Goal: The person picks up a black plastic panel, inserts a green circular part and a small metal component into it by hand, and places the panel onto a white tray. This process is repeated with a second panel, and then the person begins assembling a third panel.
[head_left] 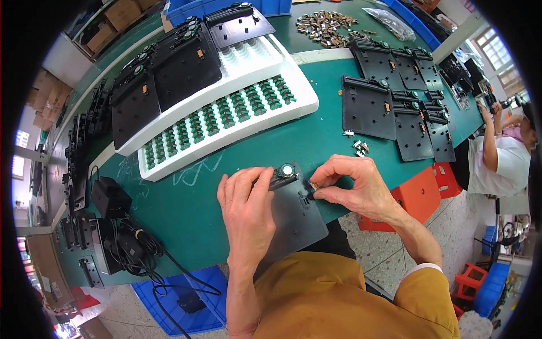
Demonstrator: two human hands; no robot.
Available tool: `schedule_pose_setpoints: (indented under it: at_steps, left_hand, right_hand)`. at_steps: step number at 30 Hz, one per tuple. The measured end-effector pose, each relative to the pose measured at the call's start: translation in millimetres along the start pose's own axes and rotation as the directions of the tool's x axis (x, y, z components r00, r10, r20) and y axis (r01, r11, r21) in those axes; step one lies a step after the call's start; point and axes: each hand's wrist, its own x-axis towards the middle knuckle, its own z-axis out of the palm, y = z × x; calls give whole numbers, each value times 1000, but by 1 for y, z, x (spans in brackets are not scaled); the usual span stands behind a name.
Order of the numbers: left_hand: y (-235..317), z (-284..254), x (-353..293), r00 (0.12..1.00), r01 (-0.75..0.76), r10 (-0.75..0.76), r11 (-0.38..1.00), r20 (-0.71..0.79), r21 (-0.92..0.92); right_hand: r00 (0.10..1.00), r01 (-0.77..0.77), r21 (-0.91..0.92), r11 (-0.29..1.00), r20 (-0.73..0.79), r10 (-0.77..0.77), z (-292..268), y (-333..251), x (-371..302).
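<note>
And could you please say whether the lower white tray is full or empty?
Not empty: the lower tray holds rows of green parts; whether full beneath the upper tray, I cannot tell.

Under the left fingers (244, 183), the panel (299, 226) is of plastic, smooth and nearly matt, with a soft sheen. The disc (287, 170) just beside these fingers looks glossy. The small part (315, 185) between the right fingers (334, 195) seems to be metal, though little of it shows. Beyond the fingers, the tray (307, 100) is of matt foam, the heap (324, 28) is shiny metal, and the bag (392, 24) is clear, wrinkled plastic. Around the fingers, the table (192, 226) is smooth, slightly glossy. Behind them, the shirt (316, 296) is matt cloth.
</note>
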Motion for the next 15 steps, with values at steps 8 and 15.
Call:
schedule_pose_setpoints:
  at_steps: [8,15]
  left_hand:
    - [-3,0,8,1000,-18,18,1000,-4,3]
    - [-15,-8,-6,997,-47,49,998,-67,33]
  right_hand:
    - [1000,14,-13,1000,15,-14,1,-2,8]
    - [978,181,-198,963,137,-155,13,-18,17]
